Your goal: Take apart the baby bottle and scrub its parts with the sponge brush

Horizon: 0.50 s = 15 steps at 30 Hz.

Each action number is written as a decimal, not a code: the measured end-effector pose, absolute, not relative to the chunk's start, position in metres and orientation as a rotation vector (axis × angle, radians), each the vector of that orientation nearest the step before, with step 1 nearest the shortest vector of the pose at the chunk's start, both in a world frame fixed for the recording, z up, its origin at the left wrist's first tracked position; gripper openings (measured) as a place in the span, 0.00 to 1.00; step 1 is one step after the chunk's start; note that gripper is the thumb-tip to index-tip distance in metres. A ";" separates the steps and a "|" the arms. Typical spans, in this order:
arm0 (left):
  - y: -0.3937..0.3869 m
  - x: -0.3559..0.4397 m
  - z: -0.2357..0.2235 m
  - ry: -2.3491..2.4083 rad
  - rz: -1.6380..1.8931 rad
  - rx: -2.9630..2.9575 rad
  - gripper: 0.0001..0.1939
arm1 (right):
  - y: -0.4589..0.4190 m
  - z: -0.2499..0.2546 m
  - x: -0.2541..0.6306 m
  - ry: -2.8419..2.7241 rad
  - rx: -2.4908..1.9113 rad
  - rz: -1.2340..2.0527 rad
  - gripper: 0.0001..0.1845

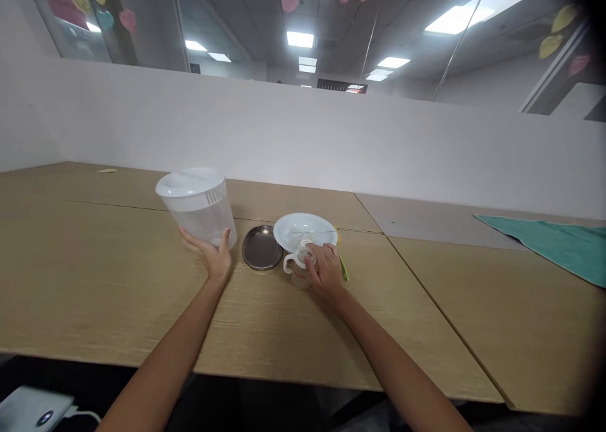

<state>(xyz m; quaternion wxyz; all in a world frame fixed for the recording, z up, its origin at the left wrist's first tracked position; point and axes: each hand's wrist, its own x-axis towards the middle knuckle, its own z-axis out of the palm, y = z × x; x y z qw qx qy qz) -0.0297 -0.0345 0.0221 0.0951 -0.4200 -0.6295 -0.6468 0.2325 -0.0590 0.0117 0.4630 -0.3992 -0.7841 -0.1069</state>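
Observation:
My left hand (213, 252) is wrapped round the lower part of a white translucent plastic bin (201, 208), which leans a little to the left. With its fingers closed over the top, my right hand (326, 268) grips a clear plastic bottle with a white hooked handle (299, 271). Behind that bottle sits a shallow white bowl (305, 225), its near edge partly covered by the bottle and my fingers. Between the bin and the bowl lies a round dark metal tray (262, 249). A thin green object (344, 269) shows beside my right hand, mostly hidden.
A green cloth (558, 242) lies at the right of the wooden table (118, 280). A small pale strip (106, 170) rests at the far left. A white wall (293, 135) with windows stands behind. Below the front edge, a white device (35, 410) with a cable shows.

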 end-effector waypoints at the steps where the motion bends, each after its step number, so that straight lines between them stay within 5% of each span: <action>1: -0.034 -0.030 0.022 -1.871 -1.923 -1.238 0.49 | -0.059 0.012 0.232 -1.925 -0.985 -0.258 0.16; 10: -0.023 -0.036 0.015 -1.970 -1.846 -1.274 0.55 | -0.069 0.030 0.231 -1.789 -0.943 -0.336 0.20; 15: -0.024 -0.036 0.014 -1.900 -1.820 -1.341 0.55 | -0.143 0.078 0.196 -1.751 -0.772 -0.282 0.12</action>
